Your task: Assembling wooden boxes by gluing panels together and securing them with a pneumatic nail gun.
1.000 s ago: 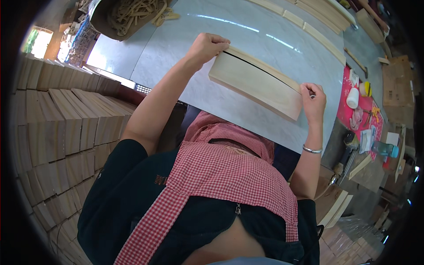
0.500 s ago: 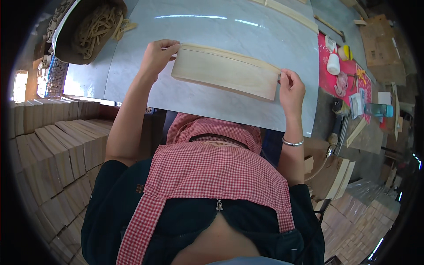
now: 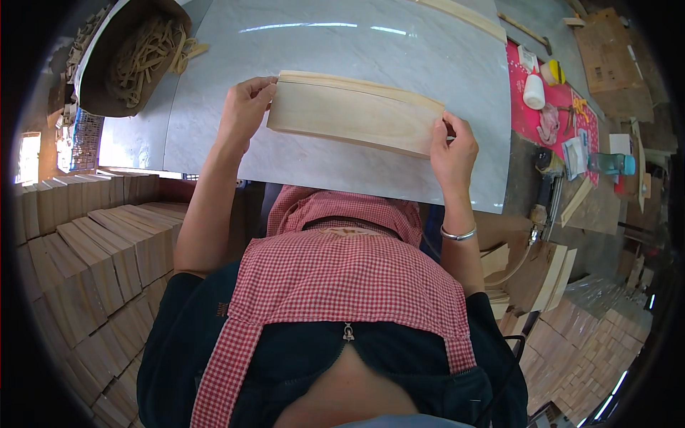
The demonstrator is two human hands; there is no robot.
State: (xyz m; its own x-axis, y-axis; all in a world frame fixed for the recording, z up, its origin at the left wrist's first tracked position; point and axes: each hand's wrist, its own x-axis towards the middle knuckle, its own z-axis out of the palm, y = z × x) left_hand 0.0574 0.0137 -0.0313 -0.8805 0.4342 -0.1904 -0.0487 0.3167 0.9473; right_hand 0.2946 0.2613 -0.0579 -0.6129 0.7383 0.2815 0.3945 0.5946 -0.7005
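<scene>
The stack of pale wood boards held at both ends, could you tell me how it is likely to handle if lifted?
The stack of boards probably stays stiff: it spans straight between the left hand and right hand without sagging. The thin, loose layers might slide apart unless pinched. Flat faces make rolling unlikely on the smooth grey tabletop.

Wooden board [image 3: 353, 114] lies on the table [image 3: 342, 43]; basket [image 3: 121, 60] left; bottle [image 3: 534, 90] right.
</scene>
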